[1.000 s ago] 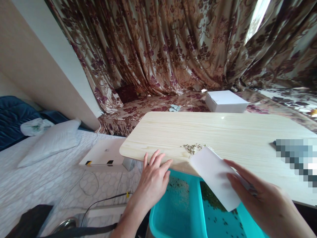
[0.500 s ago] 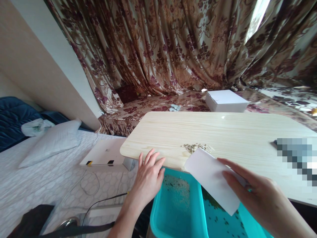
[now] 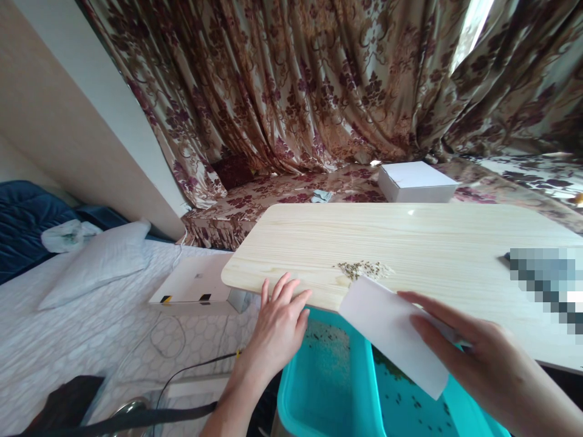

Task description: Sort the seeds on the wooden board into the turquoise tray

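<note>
My right hand [image 3: 483,358] holds a white sheet of paper [image 3: 392,325] by its right side, pinched between thumb and fingers, with the sheet's far edge at the front edge of the light wooden table [image 3: 410,243]. Just beyond that edge lies a small heap of greenish-brown crumbs [image 3: 362,269]. My left hand [image 3: 277,331] has its fingers stretched out and rests at the table's front edge, holding nothing. Under both hands stands a turquoise plastic bin [image 3: 328,394] with two compartments, specked with crumbs.
A white box [image 3: 416,182] lies beyond the table on floral fabric below the curtains. A flat white box [image 3: 195,285] and a pillow [image 3: 98,261] sit on the bed at left. A black cable [image 3: 191,370] runs near my left wrist. A blurred patch covers the table's right end.
My right hand drew the paper slightly back toward me off the crumb heap. My left hand dipped away from the table edge and returned to it. The crumbs stayed in place.
</note>
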Demonstrator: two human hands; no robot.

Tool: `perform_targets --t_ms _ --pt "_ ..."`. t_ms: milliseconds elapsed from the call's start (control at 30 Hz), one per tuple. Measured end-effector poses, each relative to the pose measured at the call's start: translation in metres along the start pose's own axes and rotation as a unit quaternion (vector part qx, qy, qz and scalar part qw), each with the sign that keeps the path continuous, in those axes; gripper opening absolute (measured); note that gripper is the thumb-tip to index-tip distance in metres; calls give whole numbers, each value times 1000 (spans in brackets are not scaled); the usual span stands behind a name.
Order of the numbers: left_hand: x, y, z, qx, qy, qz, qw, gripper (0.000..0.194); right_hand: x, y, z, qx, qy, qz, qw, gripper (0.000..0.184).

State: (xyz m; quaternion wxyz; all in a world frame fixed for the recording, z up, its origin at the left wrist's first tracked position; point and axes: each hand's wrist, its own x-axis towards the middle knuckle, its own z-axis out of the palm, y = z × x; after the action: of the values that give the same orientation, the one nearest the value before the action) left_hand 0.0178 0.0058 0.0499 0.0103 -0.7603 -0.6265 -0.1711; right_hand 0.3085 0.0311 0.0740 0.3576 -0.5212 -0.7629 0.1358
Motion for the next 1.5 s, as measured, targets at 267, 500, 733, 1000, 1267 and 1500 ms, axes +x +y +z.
perform_targets --t_ms 267,500,733,1000,1267,1500 --pt "-2 3 2 -4 0 6 1000 37 24 2 -39 -33 45 -88 995 37" --pt "-1 4 3 -5 3 6 1000 38 31 8 -20 38 -30 -125 991 30" --pt "-2 2 6 1 5 14 1000 37 31 19 -17 33 -52 -157 986 29" --pt "-2 3 6 5 -3 12 1000 37 31 26 -24 36 -54 -147 987 26" --pt "-1 2 6 19 -12 14 1000 37 43 14 -11 85 -92 -151 981 26" --pt "-2 1 7 17 -6 22 1000 38 41 18 -27 61 -109 -148 981 26"
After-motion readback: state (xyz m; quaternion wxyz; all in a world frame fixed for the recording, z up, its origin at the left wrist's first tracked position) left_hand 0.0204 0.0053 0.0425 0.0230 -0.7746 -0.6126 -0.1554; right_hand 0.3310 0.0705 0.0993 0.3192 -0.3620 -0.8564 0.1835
